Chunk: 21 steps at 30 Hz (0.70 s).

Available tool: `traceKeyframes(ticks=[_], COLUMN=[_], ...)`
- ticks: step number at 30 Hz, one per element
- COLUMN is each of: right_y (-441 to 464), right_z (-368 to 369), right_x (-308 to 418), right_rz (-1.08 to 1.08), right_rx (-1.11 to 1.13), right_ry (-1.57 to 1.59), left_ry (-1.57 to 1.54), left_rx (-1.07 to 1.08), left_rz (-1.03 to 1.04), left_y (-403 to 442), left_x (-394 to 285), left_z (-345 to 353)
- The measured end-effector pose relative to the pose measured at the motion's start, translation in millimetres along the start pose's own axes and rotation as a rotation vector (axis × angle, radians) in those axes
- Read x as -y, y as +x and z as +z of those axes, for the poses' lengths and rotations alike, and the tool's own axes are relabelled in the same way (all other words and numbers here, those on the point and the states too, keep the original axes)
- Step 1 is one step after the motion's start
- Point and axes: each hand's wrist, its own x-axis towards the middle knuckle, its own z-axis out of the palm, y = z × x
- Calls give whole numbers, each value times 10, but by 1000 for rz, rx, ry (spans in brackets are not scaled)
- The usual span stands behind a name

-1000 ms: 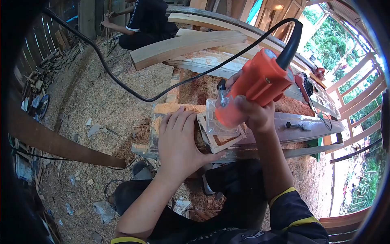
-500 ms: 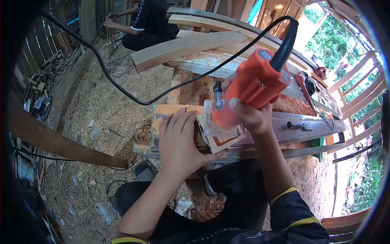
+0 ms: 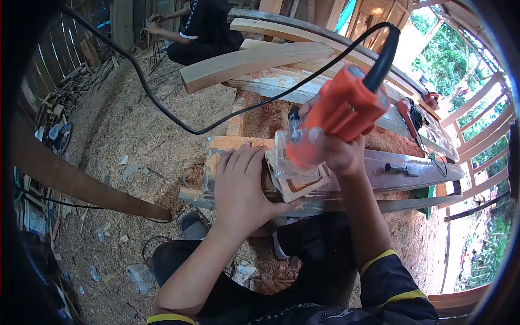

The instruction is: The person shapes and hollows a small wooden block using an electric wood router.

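Observation:
My right hand is wrapped round an orange trim router, which stands tilted on its clear plastic base. The base rests on a small wooden template frame with a sawdust-filled opening. The router bit is hidden beneath the base and body. My left hand grips a wooden board beside the template, fingers over its top and thumb stretched along the near edge by the template's corner. A thick black cord runs from the router's top across to the upper left.
A curved timber and long planks lie beyond. A bolt-like black tool rests on the plank at right. Another orange power tool lies farther back. A co-worker crouches at upper left. Wood shavings cover the ground.
The whole view has shifted slightly to the right. Both hands, the router and the template keep nearly the same places relative to one another.

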Motion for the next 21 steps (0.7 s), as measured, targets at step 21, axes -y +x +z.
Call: traceKeyframes(ticks=[21], right_y=[60], right_z=[-122], right_x=[-2], right_rz=[-53], right_rx=[-12], right_ry=[43], left_ry=[-24], left_rx=[-5], left_rz=[12], left_y=[-31], left_x=[44], left_z=[25])
